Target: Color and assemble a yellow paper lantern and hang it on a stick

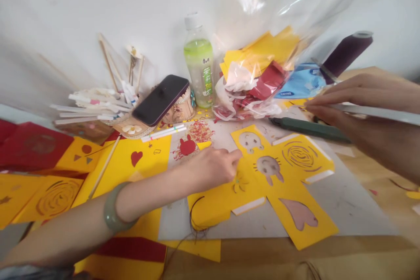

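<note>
My left hand [218, 165], with a green bangle [118, 208] on the wrist, rests closed on a yellow cut-out paper sheet [251, 170]. Its fingertips are curled under, so I cannot see what they grip. The sheet is cross-shaped with white strips on its edges; animal faces, a swirl and a heart are cut through it. Dark thread [193, 214] loops over its near left part. Raised at the right, my right hand [367, 109] is closed around a slim white pen-like tool [387, 112]. Below that hand lies a dark green cutter [311, 129].
A drink bottle [200, 65], a phone [160, 99] and a decorated holder with white sticks [98, 105] stand near the wall. Right of them are a plastic bag of paper scraps [262, 65], a blue packet [302, 81] and a dark purple thread spool [348, 54]. Yellow and red sheets [42, 144] lie left.
</note>
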A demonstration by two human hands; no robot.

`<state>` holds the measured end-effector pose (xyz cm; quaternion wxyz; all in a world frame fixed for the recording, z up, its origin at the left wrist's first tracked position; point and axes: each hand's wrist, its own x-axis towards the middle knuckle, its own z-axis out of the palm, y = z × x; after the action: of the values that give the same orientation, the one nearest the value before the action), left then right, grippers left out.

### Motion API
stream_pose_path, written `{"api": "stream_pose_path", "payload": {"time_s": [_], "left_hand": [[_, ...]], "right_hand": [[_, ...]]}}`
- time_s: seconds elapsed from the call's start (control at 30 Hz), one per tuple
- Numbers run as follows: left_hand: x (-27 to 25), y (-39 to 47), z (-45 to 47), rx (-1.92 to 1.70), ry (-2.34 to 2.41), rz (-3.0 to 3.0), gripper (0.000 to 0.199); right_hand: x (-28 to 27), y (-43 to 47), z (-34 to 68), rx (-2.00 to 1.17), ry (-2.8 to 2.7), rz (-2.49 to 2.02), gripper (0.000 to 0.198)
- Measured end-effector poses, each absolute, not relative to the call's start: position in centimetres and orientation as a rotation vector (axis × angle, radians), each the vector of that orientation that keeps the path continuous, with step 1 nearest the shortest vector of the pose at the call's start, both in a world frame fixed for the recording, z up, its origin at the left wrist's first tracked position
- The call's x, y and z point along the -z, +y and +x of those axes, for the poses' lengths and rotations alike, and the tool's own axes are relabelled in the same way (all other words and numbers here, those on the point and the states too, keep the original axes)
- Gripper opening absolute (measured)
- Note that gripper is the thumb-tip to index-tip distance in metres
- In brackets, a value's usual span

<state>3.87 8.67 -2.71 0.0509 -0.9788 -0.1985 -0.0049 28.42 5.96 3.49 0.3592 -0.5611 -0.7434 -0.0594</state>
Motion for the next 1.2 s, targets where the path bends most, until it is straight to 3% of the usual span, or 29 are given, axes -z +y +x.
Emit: {"api": "stream_pose_path", "payload": {"time_s": [0.1, 0.27, 0.4, 0.53, 0.8, 0.97, 1.2], "left_hand": [[2.8, 8.9, 4.0, 0.038, -0.679, -2.984, 0.023], [1.6, 9.8, 3.8, 0.226, -0.949, -3.127, 0.045], [0.2, 9.4, 0.8, 0.581, -0.974, -3.183, 0.023], [0.2, 6.7, -3.6, 0.759, -0.930, -3.147, 0.020], [2.9, 2.2, -5.8, 0.518, -0.641, -2.889, 0.024], [3.8, 1.1, -3.1, 0.635, -0.695, -2.849, 0.021], [4.2, 0.4, -1.7, 0.644, -0.684, -2.868, 0.026]], "right_hand": [[-4.4, 4.7, 28.4, 0.006, -1.818, -1.649, 0.015], [-3.8, 3.1, 26.6, -0.259, -1.834, -1.669, 0.013], [-4.0, 2.7, 25.5, -0.457, -1.757, -1.763, 0.018], [-4.5, 2.9, 24.7, -0.586, -1.736, -1.819, 0.022], [-3.2, 4.0, 20.7, -0.914, -1.891, -1.752, 0.023], [-1.9, 5.0, 17.3, -1.169, -2.014, -1.735, 0.019], [0.0, 6.3, 13.9, -1.195, -2.060, -1.787, 0.018]]}}
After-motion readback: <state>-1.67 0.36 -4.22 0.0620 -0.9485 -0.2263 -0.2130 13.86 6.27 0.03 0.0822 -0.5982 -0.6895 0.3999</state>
